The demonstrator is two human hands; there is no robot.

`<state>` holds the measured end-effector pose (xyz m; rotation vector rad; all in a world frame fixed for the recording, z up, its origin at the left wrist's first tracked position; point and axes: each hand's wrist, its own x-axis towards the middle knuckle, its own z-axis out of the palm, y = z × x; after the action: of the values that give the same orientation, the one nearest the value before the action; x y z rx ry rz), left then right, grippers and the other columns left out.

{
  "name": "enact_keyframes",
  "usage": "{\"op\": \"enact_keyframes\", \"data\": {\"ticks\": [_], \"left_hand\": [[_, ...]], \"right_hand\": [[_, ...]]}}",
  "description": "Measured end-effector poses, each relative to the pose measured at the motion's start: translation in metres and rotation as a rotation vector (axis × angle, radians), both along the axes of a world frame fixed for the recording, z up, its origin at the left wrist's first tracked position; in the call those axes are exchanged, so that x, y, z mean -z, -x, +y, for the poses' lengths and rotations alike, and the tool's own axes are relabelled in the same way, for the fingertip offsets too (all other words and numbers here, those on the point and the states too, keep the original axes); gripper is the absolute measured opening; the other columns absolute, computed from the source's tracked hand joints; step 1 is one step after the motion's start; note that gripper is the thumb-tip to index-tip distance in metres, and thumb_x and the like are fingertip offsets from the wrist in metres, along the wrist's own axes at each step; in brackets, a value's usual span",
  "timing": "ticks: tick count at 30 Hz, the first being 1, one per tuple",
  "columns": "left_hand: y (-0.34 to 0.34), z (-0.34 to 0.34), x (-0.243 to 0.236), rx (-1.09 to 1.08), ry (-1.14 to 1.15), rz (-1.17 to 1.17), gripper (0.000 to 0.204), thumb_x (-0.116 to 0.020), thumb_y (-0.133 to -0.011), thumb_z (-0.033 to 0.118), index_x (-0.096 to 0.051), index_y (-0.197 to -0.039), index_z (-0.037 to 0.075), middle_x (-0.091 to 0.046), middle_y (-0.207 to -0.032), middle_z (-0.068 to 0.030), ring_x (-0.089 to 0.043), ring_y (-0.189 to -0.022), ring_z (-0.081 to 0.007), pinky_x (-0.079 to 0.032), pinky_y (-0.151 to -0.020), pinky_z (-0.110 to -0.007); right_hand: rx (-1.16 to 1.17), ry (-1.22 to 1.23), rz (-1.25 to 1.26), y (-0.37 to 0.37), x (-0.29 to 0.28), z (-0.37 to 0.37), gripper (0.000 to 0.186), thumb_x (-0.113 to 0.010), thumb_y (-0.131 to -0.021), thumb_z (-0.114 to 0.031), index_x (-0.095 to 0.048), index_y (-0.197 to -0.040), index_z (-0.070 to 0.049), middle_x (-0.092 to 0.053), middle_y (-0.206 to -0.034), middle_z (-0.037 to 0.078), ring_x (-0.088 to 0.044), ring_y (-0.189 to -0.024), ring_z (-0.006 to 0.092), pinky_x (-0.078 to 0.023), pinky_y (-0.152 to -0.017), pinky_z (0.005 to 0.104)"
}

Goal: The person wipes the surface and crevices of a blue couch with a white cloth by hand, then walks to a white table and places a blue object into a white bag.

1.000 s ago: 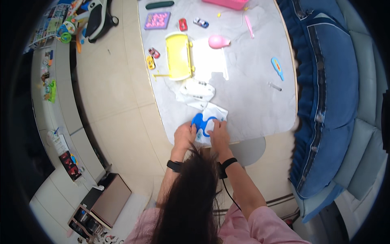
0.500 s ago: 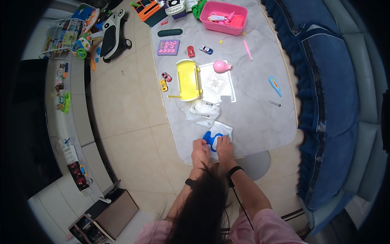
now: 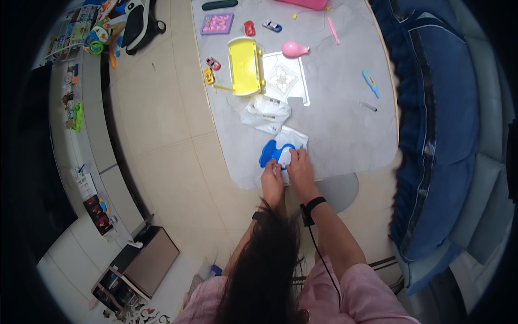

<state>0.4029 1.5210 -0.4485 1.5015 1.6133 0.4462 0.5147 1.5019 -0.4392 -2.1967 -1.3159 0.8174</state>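
At the near edge of the table lies a white soft pack, apparently of wet wipes, with a blue flip lid swung open to the left. A blue rim surrounds its white opening. My right hand is bent over the right side of the opening, its fingers gripping there. My left hand is closed just below the lid, fingertips together by the near rim; what they pinch is hidden. Beyond the pack lies a crumpled white plastic bag.
Past the bag stand a yellow toy bed and a white patterned sheet, with a pink bulb beside it. Small toy cars sit left. A toy thermometer and a syringe lie right. A blue sofa borders the table.
The view has shifted, so the table sits higher in the picture. The blue lid shows more fully, with my left hand now below it. My right hand stays at the opening.
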Motion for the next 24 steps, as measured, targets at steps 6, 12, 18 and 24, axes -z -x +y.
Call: {"op": "enact_keyframes", "data": {"ticks": [6,12,18,24], "left_hand": [[-0.011,-0.008,0.0,0.021,0.103,0.057,0.021,-0.06,-0.091,0.011,-0.064,-0.11,0.002,-0.068,-0.084,-0.012,-0.062,-0.065,-0.0209,-0.049,-0.061,-0.032],[-0.01,-0.011,0.008,-0.062,0.14,-0.045,0.025,-0.057,-0.093,0.011,-0.065,-0.115,0.003,-0.066,-0.091,-0.0147,-0.062,-0.075,-0.0237,-0.05,-0.069,-0.033],[-0.005,-0.008,0.001,0.129,0.052,-0.023,0.024,-0.055,-0.092,0.007,-0.064,-0.114,0.004,-0.063,-0.1,-0.0181,-0.063,-0.087,-0.0313,-0.051,-0.074,-0.035],[-0.012,-0.011,0.009,-0.084,0.149,-0.091,0.023,-0.056,-0.092,0.006,-0.063,-0.113,0.003,-0.062,-0.101,-0.0173,-0.063,-0.089,-0.0314,-0.051,-0.076,-0.035]], "right_hand": [[0.136,0.04,0.137,0.001,-0.003,-0.018,0.032,-0.065,-0.081,-0.003,-0.057,-0.111,-0.004,-0.049,-0.108,0.014,-0.054,-0.101,0.0341,-0.049,-0.082,0.0407],[0.208,-0.099,0.267,0.0,0.008,-0.031,0.039,-0.058,-0.085,0.001,-0.055,-0.123,-0.005,-0.048,-0.111,0.016,-0.055,-0.098,0.0339,-0.049,-0.084,0.0397],[0.175,0.001,0.279,-0.005,-0.006,-0.018,0.044,-0.055,-0.086,0.001,-0.052,-0.13,-0.006,-0.049,-0.11,0.015,-0.056,-0.096,0.032,-0.049,-0.081,0.0395],[0.108,0.086,0.18,-0.01,-0.005,-0.002,0.042,-0.056,-0.087,-0.002,-0.053,-0.129,-0.007,-0.051,-0.109,0.011,-0.058,-0.094,0.0286,-0.05,-0.078,0.0395]]}}
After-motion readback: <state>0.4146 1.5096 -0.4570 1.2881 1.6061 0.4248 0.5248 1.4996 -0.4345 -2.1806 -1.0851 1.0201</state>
